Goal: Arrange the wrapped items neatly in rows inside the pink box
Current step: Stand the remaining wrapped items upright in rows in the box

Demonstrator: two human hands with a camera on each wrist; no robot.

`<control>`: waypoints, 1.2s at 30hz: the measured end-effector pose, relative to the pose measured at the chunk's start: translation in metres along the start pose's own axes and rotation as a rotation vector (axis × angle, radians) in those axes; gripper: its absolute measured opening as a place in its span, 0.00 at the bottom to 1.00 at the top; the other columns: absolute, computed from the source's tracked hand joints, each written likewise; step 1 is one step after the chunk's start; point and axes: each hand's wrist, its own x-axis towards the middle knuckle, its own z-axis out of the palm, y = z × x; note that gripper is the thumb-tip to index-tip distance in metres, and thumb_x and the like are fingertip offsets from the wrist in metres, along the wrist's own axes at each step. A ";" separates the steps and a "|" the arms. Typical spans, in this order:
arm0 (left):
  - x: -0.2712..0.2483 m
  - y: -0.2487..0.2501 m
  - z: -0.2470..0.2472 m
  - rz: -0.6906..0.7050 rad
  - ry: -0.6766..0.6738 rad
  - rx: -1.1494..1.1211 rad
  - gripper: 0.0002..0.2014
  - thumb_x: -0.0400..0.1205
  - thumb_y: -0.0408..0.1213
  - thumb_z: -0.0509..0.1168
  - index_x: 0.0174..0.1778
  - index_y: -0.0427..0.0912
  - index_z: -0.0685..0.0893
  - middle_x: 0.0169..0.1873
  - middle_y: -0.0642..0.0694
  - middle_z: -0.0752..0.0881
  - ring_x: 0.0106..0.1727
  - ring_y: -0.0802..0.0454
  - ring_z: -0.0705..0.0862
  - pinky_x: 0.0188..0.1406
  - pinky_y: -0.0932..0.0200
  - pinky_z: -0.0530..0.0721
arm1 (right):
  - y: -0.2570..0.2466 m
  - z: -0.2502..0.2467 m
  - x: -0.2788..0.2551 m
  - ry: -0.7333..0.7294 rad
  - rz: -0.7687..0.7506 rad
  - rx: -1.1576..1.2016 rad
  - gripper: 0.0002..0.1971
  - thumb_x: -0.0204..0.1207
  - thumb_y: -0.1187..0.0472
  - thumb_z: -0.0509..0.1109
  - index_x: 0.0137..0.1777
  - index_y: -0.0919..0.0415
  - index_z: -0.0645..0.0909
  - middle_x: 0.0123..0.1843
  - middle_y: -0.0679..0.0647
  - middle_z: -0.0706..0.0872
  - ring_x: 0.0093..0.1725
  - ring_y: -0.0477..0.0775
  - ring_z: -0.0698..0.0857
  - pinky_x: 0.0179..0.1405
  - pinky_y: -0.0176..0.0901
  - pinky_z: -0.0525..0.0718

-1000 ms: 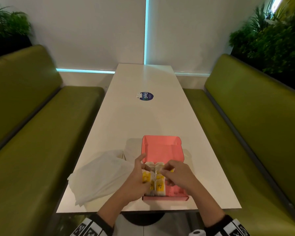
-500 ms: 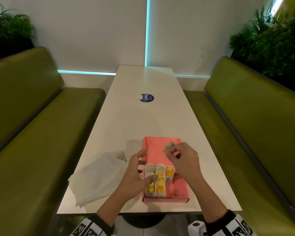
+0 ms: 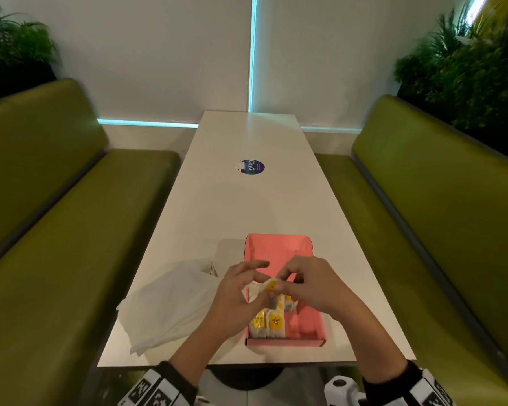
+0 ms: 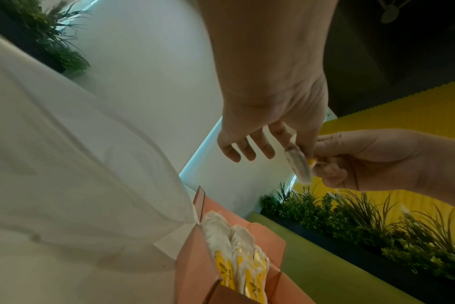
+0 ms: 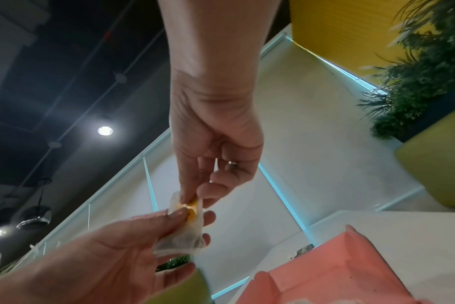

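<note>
The pink box point(image 3: 276, 240) lies open near the white table's front edge. Several white wrapped items with yellow labels point(image 3: 267, 323) stand in rows in its near left part; its right side is bare. Above those rows, one wrapped item point(image 3: 266, 287) is held between both hands. My left hand point(image 3: 254, 288) pinches it from the left, thumb on the yellow label point(image 5: 191, 214). My right hand point(image 3: 285, 284) pinches its top end point(image 5: 187, 202). In the left wrist view the wrapped item point(image 4: 298, 162) hangs above the box point(image 4: 192, 253).
A crumpled white bag point(image 3: 170, 303) lies left of the box, touching its corner. A round blue sticker point(image 3: 252, 166) sits mid-table. Green benches point(image 3: 71, 230) flank the table on both sides.
The right hand brought the wrapped item back from over the far part of the box. The left hand, open half a second ago, now pinches it too.
</note>
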 end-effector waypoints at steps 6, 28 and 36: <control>0.002 0.009 -0.001 -0.178 0.058 -0.214 0.04 0.77 0.39 0.71 0.38 0.43 0.87 0.34 0.47 0.89 0.40 0.49 0.87 0.44 0.53 0.85 | 0.006 0.006 -0.001 0.235 0.066 0.225 0.09 0.69 0.56 0.78 0.44 0.49 0.79 0.51 0.45 0.82 0.32 0.47 0.80 0.37 0.40 0.81; 0.006 0.018 0.001 -0.354 0.165 -0.536 0.04 0.79 0.33 0.68 0.44 0.37 0.87 0.37 0.41 0.90 0.36 0.53 0.88 0.35 0.65 0.85 | 0.015 0.034 0.004 0.272 0.009 0.315 0.09 0.71 0.60 0.76 0.37 0.44 0.83 0.56 0.41 0.80 0.46 0.53 0.85 0.47 0.42 0.86; 0.006 0.006 0.003 -0.222 0.352 -0.329 0.03 0.78 0.34 0.68 0.45 0.45 0.87 0.35 0.49 0.90 0.38 0.56 0.89 0.38 0.66 0.86 | 0.004 0.027 -0.005 0.215 0.017 0.470 0.07 0.75 0.63 0.72 0.37 0.62 0.88 0.54 0.46 0.83 0.30 0.42 0.83 0.32 0.29 0.79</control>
